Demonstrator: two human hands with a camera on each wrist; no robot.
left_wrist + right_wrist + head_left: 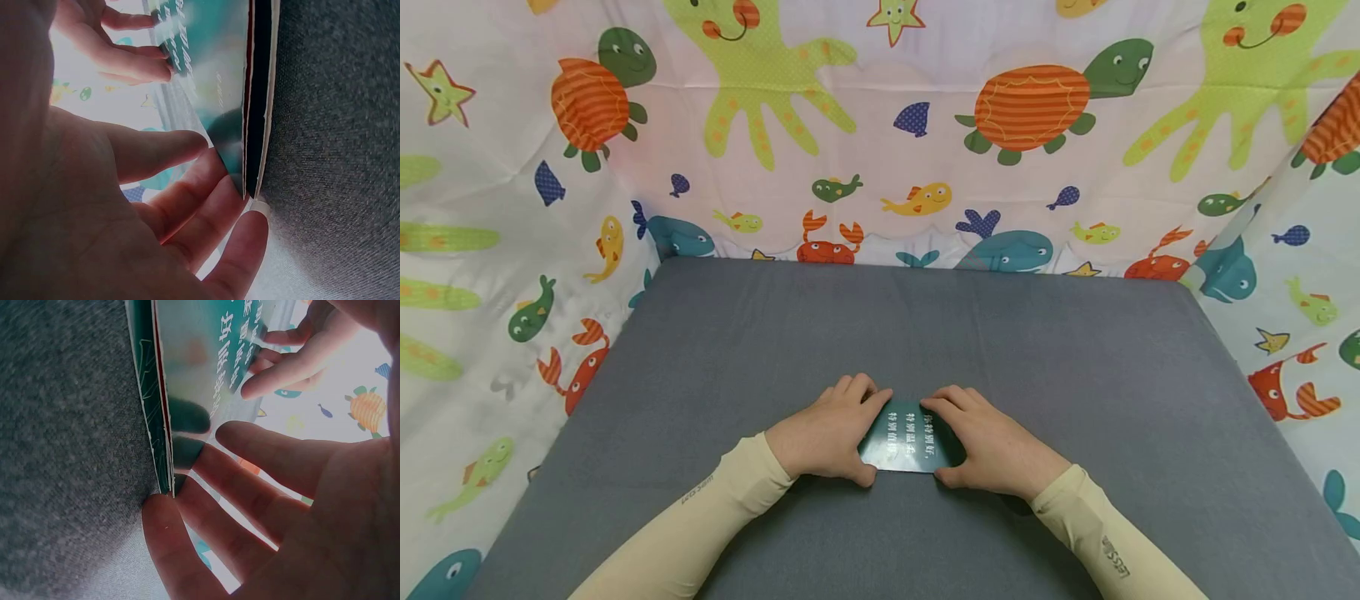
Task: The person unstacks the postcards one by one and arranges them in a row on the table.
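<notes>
A teal card with white printed characters lies on the grey table, between the two hands. My left hand holds its left side, with the thumb at the near corner and the fingers toward the far one. Mirroring it, my right hand grips the right side. Seen edge-on in the left wrist view, the card shows several thin layers, a dark red one among them, with narrow gaps. In the right wrist view, fingertips meet the corner of the card; its glossy face reflects them.
The grey cloth-covered table stretches out around the hands. A white curtain printed with sea animals hangs behind the table and along both sides. Light sleeves cover both forearms.
</notes>
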